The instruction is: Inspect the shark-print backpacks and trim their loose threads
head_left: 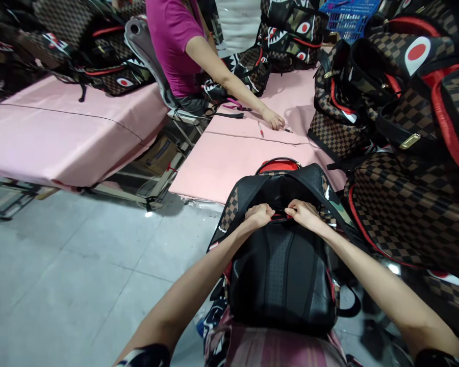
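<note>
The left hand and right hand grip the backpack at the upper edge of its back panel — it rests on the lap, near the pink-covered table.

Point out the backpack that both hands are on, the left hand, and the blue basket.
Backpack [279,275], head view: middle of its black back panel.
Left hand [258,215], head view: back of the hand.
Blue basket [346,25], head view: its side wall.
</note>
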Tool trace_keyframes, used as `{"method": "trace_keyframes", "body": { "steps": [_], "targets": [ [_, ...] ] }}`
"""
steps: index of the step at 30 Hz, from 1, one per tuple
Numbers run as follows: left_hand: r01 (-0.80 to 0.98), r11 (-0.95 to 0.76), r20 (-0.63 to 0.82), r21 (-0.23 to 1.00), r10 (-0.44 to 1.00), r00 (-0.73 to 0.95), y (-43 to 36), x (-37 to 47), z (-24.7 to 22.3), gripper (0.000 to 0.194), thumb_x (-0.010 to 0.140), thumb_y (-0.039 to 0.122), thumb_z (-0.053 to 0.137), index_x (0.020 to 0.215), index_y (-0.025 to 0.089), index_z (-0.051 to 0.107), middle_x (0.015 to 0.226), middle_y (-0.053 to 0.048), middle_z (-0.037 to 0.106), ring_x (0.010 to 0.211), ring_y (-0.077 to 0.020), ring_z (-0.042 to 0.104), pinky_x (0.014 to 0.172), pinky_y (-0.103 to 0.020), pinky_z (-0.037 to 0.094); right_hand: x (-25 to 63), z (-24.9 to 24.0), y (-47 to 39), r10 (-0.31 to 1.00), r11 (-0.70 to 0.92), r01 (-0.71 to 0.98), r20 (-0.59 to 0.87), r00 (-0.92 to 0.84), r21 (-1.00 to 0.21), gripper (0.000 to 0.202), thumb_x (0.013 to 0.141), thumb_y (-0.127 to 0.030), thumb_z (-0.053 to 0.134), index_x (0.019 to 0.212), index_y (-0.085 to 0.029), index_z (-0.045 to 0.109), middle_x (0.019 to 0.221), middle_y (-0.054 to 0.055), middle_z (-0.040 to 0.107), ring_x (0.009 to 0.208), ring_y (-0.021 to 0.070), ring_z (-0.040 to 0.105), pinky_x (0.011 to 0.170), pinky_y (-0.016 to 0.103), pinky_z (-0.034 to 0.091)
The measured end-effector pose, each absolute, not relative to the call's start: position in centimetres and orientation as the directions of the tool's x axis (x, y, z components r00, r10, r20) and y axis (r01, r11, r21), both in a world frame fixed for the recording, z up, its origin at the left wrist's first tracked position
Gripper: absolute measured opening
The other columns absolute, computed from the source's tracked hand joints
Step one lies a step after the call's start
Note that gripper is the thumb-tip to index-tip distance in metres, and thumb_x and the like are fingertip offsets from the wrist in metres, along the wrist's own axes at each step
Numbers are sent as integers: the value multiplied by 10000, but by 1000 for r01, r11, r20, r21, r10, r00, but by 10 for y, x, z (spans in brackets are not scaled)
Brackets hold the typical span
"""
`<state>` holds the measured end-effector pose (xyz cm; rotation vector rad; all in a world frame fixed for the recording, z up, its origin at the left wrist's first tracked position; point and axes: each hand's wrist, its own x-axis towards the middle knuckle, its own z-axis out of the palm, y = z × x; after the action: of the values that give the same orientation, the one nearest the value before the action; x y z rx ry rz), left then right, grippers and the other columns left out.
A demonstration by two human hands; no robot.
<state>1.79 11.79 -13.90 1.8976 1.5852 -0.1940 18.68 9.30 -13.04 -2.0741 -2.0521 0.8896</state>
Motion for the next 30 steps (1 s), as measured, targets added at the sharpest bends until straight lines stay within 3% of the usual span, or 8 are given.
{"method": "trace_keyframes", "body": {
  "steps": [4, 9, 14, 24, 30],
  "targets": [
    [944, -57, -542, 325, 807, 236, 119, 26, -140, 264, 766, 444, 525, 855, 239, 666, 925, -44, 688, 908, -227, 622, 747, -295, 445, 188, -131, 94, 938, -98, 883, -339, -73, -460, 220, 840, -349, 487, 931, -202, 623, 901, 27, 696, 861, 173, 623, 676, 239, 378],
    [949, -93, -515, 301, 822, 244, 116, 31, -143, 231, 775, 318, 503, 866, 191, 674, 959, -95, 679, 937, -252, 618, 773, -307, 442, 190, -132, 93, 938, -75, 887, -334, -92, -455, 258, 790, -349, 560, 997, -206, 619, 971, 39, 686, 906, 184, 617, 694, 240, 394],
    [955, -57, -446, 291, 875, 188, 106, 30, -153, 309, 828, 224, 382, 959, 143, 650, 1070, -124, 630, 969, -226, 599, 792, -289, 430, 189, -132, 91, 930, -63, 898, -352, -106, -435, 193, 786, -324, 562, 904, -234, 684, 911, 31, 703, 898, 191, 626, 698, 244, 400],
    [939, -4, -483, 344, 857, 180, 110, 27, -158, 282, 850, 278, 405, 879, 165, 662, 834, -58, 662, 818, -177, 611, 694, -240, 406, 179, -132, 92, 921, -79, 912, -380, -87, -402, 235, 797, -389, 530, 907, -267, 698, 921, 41, 705, 930, 213, 624, 676, 252, 411],
    [925, -1, -440, 381, 880, 182, 107, 24, -159, 270, 855, 270, 404, 883, 155, 646, 901, -69, 651, 854, -177, 595, 726, -246, 401, 178, -131, 93, 922, -65, 914, -374, -98, -400, 230, 821, -313, 497, 897, -234, 700, 888, 73, 708, 888, 220, 636, 684, 264, 410]
  ]
}}
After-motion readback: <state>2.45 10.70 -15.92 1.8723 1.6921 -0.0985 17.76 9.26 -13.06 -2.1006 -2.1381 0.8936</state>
